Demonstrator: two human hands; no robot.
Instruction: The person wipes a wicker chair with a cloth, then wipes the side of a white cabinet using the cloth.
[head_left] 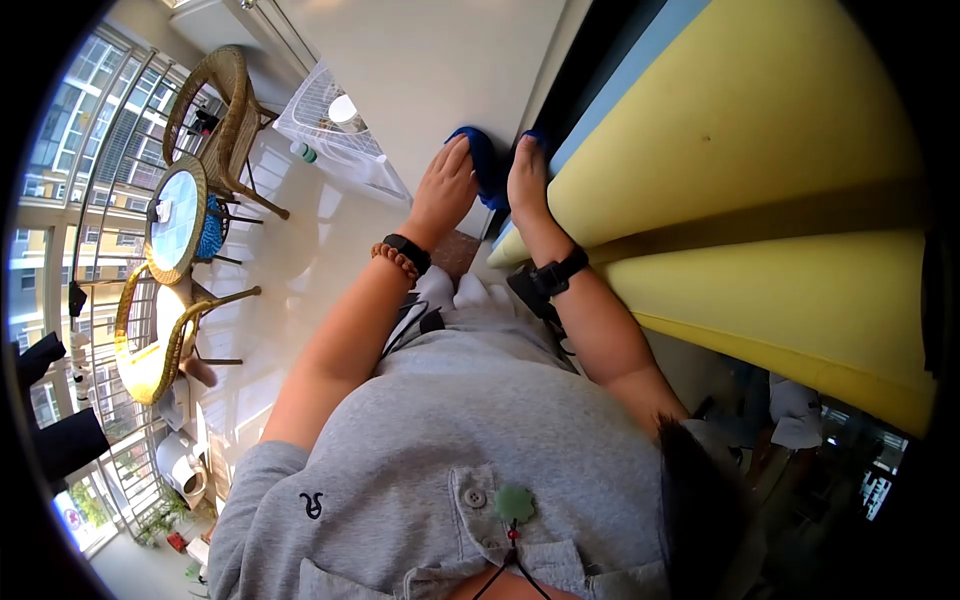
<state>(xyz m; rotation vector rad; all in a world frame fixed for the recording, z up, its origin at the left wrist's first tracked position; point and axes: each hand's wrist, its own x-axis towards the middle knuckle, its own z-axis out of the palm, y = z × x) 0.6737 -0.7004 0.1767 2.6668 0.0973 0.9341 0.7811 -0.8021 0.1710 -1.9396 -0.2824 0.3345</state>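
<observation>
A dark blue cloth (483,165) lies against the edge of a pale panel (440,60). My left hand (445,190) rests on the cloth's left side, its fingers pressed together over the fabric. On the other side, my right hand (527,178) is upright beside the yellow curtain (720,130), with a bit of blue cloth at its fingertips. The palm side of my right hand is hidden, so its hold on the cloth is unclear. A dark gap runs between the panel and the curtain.
Wicker chairs (232,130) and a round glass-topped table (177,220) stand at the left by a railing. A white wire rack (325,120) is beside the panel. Potted plants (155,525) are at the lower left. Part of a person (797,412) shows at the lower right.
</observation>
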